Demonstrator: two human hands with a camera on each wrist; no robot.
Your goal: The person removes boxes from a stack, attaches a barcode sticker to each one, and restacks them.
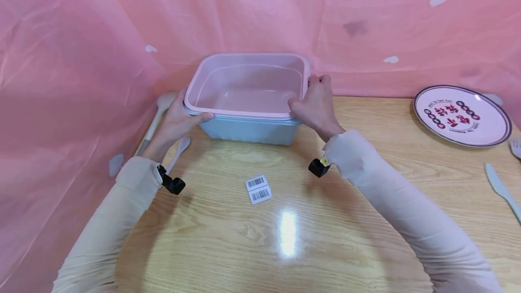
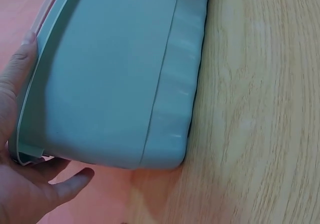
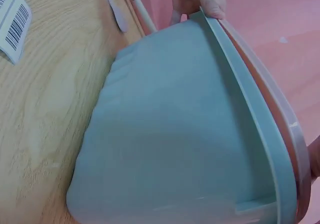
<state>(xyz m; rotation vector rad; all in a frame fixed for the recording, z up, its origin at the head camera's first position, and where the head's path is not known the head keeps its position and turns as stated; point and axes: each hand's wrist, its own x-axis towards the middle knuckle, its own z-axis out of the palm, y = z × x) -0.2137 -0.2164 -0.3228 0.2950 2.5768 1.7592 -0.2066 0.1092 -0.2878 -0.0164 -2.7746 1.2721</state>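
Note:
Two rectangular plastic basins are nested at the back of the table: a pink basin (image 1: 248, 87) inside a light blue basin (image 1: 252, 130). My left hand (image 1: 179, 119) holds the stack's left corner. Its thumb lies along the blue rim (image 2: 42, 59) with the other fingers beneath. At the right end my right hand (image 1: 317, 107) grips the pink rim, thumb at the front and fingers curled over the side. From the right wrist, a narrow gap shows between the pink rim (image 3: 272, 86) and the blue one. The blue basin's base sits at the tabletop.
Left of the basins lie a small pale spoon (image 1: 179, 148) and a larger, long-handled spoon (image 1: 156, 114). A barcode label (image 1: 258, 189) lies in front. Far right are a printed plate (image 1: 460, 116), a fork (image 1: 516, 147) and a pale knife (image 1: 500, 189). Pink cloth (image 1: 260, 12) hangs behind.

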